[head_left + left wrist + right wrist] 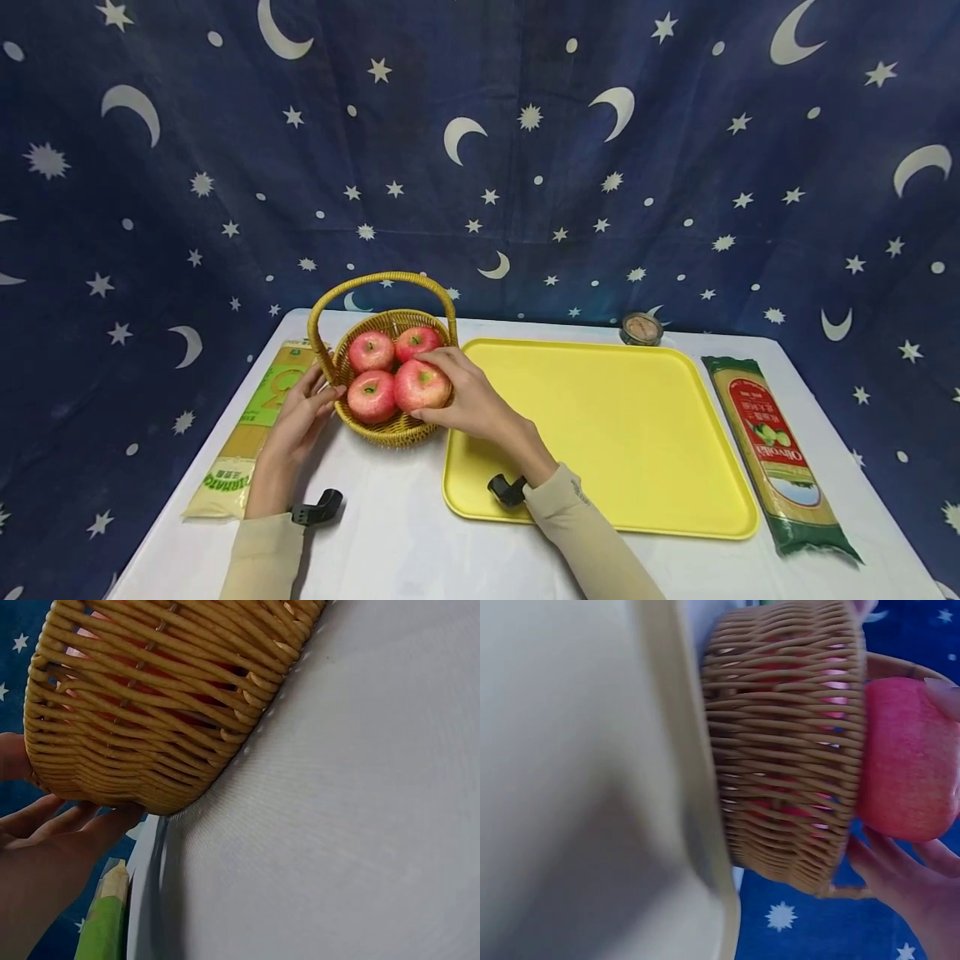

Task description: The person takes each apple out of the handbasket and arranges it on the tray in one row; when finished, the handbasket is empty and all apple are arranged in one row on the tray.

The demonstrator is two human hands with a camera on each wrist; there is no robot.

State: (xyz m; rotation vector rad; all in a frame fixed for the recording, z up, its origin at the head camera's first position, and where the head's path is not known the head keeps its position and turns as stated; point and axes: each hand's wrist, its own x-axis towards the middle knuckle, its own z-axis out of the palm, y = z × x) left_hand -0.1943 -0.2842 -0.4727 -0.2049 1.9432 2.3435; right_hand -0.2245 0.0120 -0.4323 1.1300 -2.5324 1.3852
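A wicker basket (397, 435) with a tall arched handle stands on the table, holding several red apples. My left hand (295, 423) grips its left side, thumb at the rim; in the left wrist view the fingers (79, 825) lie against the woven wall (142, 742). At the basket's right front, my right hand (480, 402) holds an apple (422, 386) between thumb and fingers. In the right wrist view this apple (907, 761) sits at the rim, partly above it. Other apples (372, 397) lie beside and behind it in the basket.
Right of the basket lies a yellow tray (592, 442), under my right forearm. A green-labelled noodle packet (247, 437) is at the left, and a red and green pasta packet (776, 454) at the right. Behind the tray stands a small round tin (641, 329).
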